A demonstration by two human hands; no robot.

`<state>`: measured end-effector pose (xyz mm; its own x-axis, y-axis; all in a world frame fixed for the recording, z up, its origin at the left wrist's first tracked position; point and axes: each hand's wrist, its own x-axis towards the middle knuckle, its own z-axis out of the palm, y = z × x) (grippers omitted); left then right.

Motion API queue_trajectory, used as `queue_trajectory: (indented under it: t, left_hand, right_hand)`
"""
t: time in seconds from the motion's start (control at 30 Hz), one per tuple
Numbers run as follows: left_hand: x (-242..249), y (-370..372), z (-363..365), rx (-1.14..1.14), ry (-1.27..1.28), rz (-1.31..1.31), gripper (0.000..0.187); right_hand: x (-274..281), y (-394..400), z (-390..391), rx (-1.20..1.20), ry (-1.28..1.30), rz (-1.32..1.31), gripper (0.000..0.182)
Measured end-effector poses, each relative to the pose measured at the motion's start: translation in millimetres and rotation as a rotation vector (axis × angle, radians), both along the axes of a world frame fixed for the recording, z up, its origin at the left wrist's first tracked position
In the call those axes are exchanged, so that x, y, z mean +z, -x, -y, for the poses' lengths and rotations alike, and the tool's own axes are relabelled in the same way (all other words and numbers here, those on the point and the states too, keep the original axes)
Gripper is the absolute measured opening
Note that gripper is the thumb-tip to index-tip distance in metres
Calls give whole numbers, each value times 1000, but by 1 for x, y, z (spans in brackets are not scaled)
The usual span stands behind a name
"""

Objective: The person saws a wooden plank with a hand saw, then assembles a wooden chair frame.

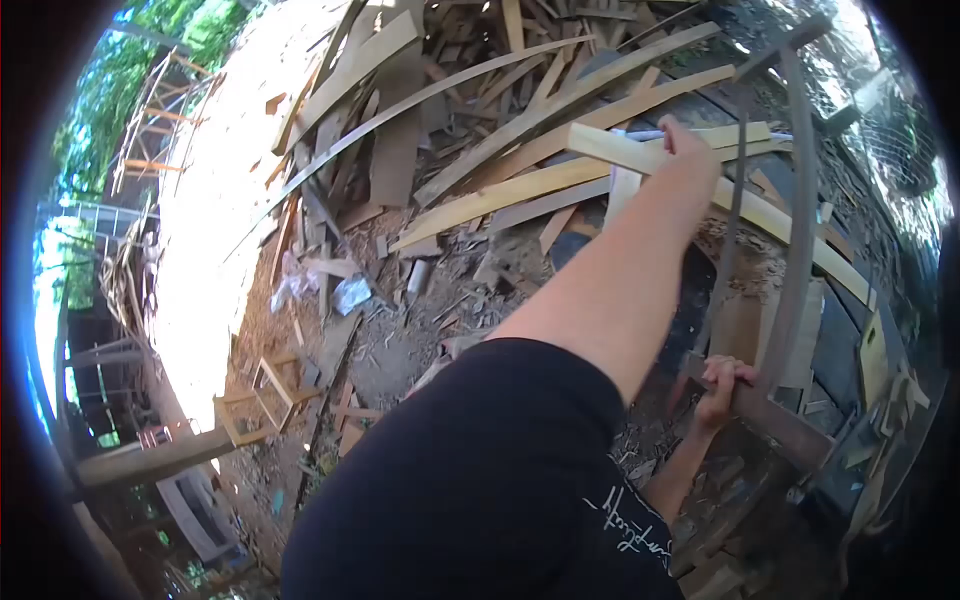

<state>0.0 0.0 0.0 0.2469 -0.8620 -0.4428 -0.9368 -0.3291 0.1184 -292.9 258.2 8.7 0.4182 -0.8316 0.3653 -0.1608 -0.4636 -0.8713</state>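
Note:
My left hand (688,150) reaches out from a black sleeve and is closed on a pale wooden plank (780,225), near its end. The plank runs from the upper middle of the view down to the right. My right hand (724,385) has its fingers wrapped round the lower end of a large wooden frame saw (797,200). Its thin dark blade (738,190) crosses the plank just to the right of my left hand. Under the plank's near end a pale upright piece (622,190) shows, partly covered by my forearm.
Long boards (540,185) and a heap of offcuts (480,70) lie beyond my left hand. Crumpled plastic (352,294) and a small can (419,276) sit among wood chips on the ground. A small wooden frame (275,392) and a beam (150,460) are at the left.

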Motion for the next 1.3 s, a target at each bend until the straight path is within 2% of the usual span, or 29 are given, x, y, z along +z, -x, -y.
queue_trajectory:
  t: [0.03,0.07,0.1,0.13,0.17,0.2,0.27,0.3,0.37,0.43,0.47,0.53,0.6,0.63,0.77,0.9,0.97,1.03,1.1,1.13,1.2,1.27,1.3]
  left_hand:
    - [-13,-2,-6,20,-44,-20,25]
    - [-5,-20,-5,25,-49,-54,24]
    - [-42,-44,-24,-7,-45,15,23]
    - [-56,-62,-27,-8,-49,10,23]
    - [-39,-83,-21,-4,-5,-25,22]
    - [-46,-91,-30,-16,-22,78,22]
    - [-33,-113,-36,26,21,71,23]
    - [-23,-122,-35,45,52,64,24]
    - [-12,-142,-43,84,106,42,26]
    - [-5,-165,-63,118,144,-2,28]
    - [-8,-175,-81,112,151,-19,29]
    - [-4,-189,-153,42,123,-54,32]
    - [-86,-196,-159,-1,367,41,33]
    - [-112,-193,-161,-16,344,43,34]
    - [-149,-163,-192,24,402,-3,49]
    - [-172,-148,-185,106,438,-14,55]
    - [-185,-143,-181,231,612,62,59]
    - [-183,-145,-180,198,586,71,59]
    - [-179,-147,-173,55,554,43,61]
    - [-180,-150,-171,79,540,18,62]
    - [-182,-146,-165,77,533,-25,63]
    - [-180,-143,-165,224,465,24,65]
    - [-177,-140,-166,224,463,25,65]
  right_hand:
    - [5,3,-1,20,-44,-20,14]
    - [14,-75,14,28,-34,-95,8]
    - [-10,-233,15,-6,-40,-266,5]
    - [3,-311,39,7,-117,-361,9]
    - [23,-367,78,67,-136,-475,15]
    - [36,-377,127,286,-343,-505,14]
    - [47,-401,222,676,-782,-642,14]
    - [51,-388,191,526,-659,-525,11]
    - [-25,-306,58,132,-351,-10,6]
    - [-122,-207,-62,4,-317,408,10]
    - [-159,-172,-102,-34,-335,523,13]
    - [-147,-175,-100,-60,-277,497,12]
    - [-149,-176,-100,-70,-334,521,10]
    - [-151,-176,-99,-92,-311,524,10]
    - [-147,-165,-104,-55,-307,455,18]
    - [-148,-165,-106,-56,-242,345,23]
    - [-152,-165,-108,-93,-231,317,19]
    - [-155,-164,-110,-121,-362,333,14]
    - [-165,-159,-112,-89,-378,276,15]
    - [-168,-155,-112,-34,-398,213,17]
    - [-151,-160,-109,-96,-302,143,16]
    - [-150,-163,-111,-135,-221,53,13]
    - [-154,-166,-113,-134,-223,54,13]
